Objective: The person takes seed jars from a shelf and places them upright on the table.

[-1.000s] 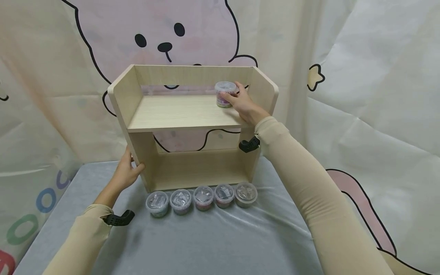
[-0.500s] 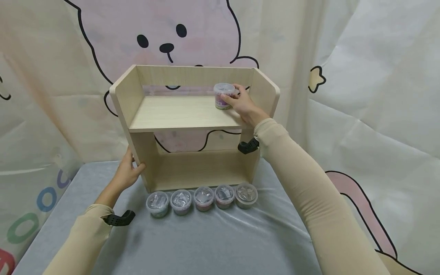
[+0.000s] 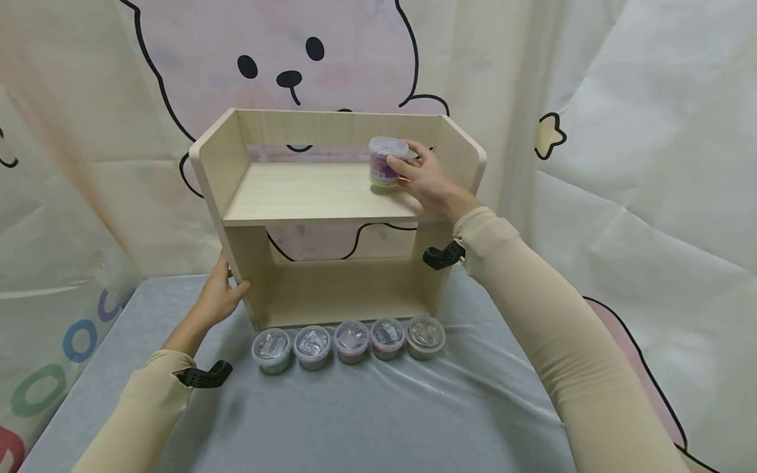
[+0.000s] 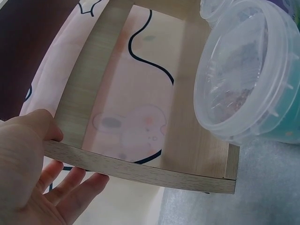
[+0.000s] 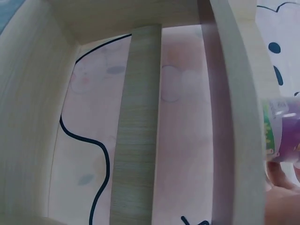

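A two-tier pale wooden shelf unit [image 3: 331, 286] stands on the cloth-covered table. My left hand [image 3: 215, 299] grips the edge of its left side panel; in the left wrist view, the thumb lies on one face and the fingers on the other. Over the right part of the upper board, my right hand [image 3: 430, 180] holds a small clear-lidded plastic tub [image 3: 383, 164] with a purple label, fingers and thumb around its right side. The tub is upright, close to the board; whether it touches is hard to tell. Part of that tub [image 5: 286, 129] shows in the right wrist view.
Several similar lidded tubs [image 3: 351, 340] form a row along the front foot of the shelf. One tub [image 4: 243, 75] looms close in the left wrist view. Grey-blue cloth [image 3: 355, 420] covers the table. A printed curtain [image 3: 639, 164] hangs behind and at the sides.
My right hand and forearm have shifted slightly right, while the tub stays near the same place on the upper tier. The left hand keeps its grip on the side panel.
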`<state>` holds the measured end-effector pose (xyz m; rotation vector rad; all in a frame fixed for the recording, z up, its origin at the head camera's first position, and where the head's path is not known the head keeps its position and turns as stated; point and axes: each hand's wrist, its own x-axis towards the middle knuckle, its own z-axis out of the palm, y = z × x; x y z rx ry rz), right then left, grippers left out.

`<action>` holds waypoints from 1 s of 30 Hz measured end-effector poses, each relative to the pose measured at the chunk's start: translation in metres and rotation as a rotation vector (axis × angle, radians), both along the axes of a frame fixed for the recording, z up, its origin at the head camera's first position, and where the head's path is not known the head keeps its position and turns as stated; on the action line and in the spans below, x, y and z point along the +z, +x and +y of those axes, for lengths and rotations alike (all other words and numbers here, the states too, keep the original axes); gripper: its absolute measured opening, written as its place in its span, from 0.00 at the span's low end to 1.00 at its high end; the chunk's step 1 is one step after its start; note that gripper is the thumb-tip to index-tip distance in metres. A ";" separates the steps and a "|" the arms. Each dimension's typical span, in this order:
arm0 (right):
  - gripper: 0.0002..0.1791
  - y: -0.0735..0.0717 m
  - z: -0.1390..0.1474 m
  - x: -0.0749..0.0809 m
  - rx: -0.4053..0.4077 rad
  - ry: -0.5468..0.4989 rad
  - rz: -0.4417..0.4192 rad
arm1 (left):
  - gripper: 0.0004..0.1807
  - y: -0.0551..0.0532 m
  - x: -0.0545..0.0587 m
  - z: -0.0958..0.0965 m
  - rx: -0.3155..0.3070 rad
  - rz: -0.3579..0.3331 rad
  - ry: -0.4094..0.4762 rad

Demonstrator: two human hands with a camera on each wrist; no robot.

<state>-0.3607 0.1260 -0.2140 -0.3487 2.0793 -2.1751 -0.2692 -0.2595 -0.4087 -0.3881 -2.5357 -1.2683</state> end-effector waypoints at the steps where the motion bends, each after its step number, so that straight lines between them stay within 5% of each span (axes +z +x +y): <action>1: 0.35 0.002 0.001 0.001 0.018 -0.010 0.008 | 0.48 0.000 0.000 0.000 0.002 0.001 -0.002; 14: 0.35 0.035 0.008 0.012 0.138 0.080 0.082 | 0.46 -0.003 -0.002 0.000 -0.004 0.035 0.010; 30: 0.34 0.060 0.028 0.002 0.239 0.061 0.117 | 0.42 -0.001 -0.004 0.000 -0.001 0.053 0.027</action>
